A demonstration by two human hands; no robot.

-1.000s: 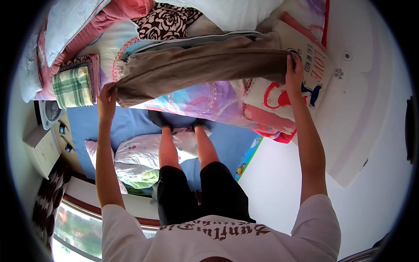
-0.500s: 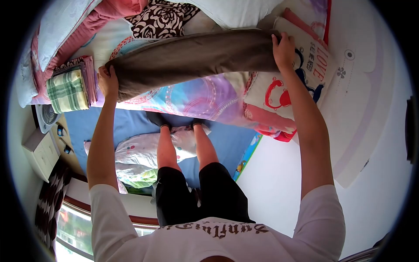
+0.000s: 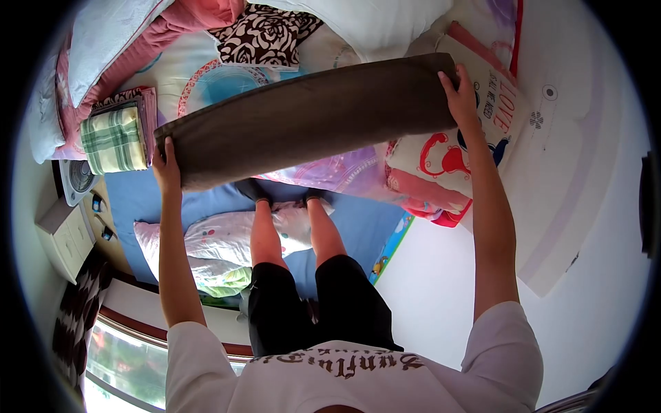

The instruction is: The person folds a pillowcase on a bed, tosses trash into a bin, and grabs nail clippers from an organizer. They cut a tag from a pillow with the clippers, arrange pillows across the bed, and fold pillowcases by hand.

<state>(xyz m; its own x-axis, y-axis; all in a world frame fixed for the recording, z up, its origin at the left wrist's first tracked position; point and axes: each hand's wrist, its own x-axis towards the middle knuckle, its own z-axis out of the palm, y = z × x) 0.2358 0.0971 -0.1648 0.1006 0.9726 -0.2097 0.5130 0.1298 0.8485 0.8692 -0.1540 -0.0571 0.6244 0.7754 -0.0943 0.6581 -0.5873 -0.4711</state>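
A dark brown cloth (image 3: 310,113), folded into a long band, is stretched above the bed between both hands. My left hand (image 3: 167,165) grips its left end, thumb on the near face. At the right end, my right hand (image 3: 458,93) is closed on the cloth's edge. Just left of my left hand lies a stack of folded cloths with a green checked one (image 3: 113,140) on top. A cushion with "LOVE" lettering (image 3: 499,89) lies beneath and beside my right hand.
A patterned brown and white cloth (image 3: 265,38) and a white pillow (image 3: 379,24) lie farther back on the bed. Pink bedding (image 3: 172,27) is at the back left. Below, a blue mat (image 3: 351,237) holds a pale spotted cloth (image 3: 220,237). A white cabinet (image 3: 69,241) stands left.
The brown cloth has been lifted and pulled into a smoother, wider band, its right end now higher. Both hands have shifted with it and still hold its ends.
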